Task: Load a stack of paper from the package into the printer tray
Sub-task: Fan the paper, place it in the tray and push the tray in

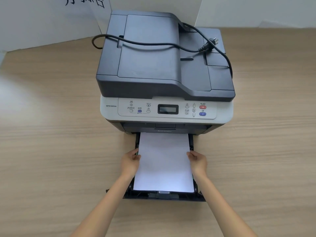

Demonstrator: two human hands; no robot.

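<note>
A grey and white printer [164, 69] stands on a wooden table. Its black paper tray [164, 197] is pulled out toward me at the front. A white stack of paper [164, 161] lies in the tray, its far end reaching under the printer body. My left hand [130, 164] grips the stack's left edge, thumb on top. My right hand [197, 162] grips the right edge the same way. No paper package is in view.
A black power cord with its plug [207, 44] lies loose across the printer's lid. White boards [42, 23] stand behind the printer at the table's back. Bare wooden table [51, 134] extends on both sides of the printer.
</note>
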